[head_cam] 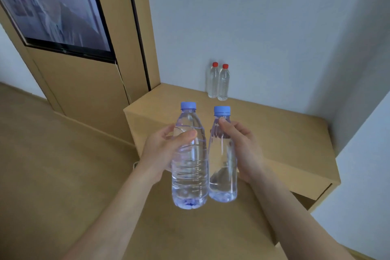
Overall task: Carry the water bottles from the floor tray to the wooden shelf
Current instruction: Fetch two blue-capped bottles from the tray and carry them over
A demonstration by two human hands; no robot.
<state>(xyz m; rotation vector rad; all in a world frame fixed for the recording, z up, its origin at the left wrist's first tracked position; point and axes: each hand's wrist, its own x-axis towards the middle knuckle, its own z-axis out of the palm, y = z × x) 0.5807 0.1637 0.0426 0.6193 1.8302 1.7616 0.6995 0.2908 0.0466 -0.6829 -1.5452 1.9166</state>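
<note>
Both forearms reached forward from the bottom edge, each hand wrapped around an upright clear water bottle with a blue cap. Behind them, the wooden shelf (280, 133) ran low along the pale wall (263, 17), its flat top bare on the near side. A dark-framed screen (52, 6) hung on the tall wooden panel to the left. The left hand (162, 150) gripped the left bottle (190, 167) at mid-body, thumb across its front. The right hand (242, 143) gripped the right bottle (222, 162) near its shoulder, thumb just below the neck. These two bottles hung side by side, nearly touching. Two red-capped bottles (218, 81) stood together at the shelf's back, against the wall.
</note>
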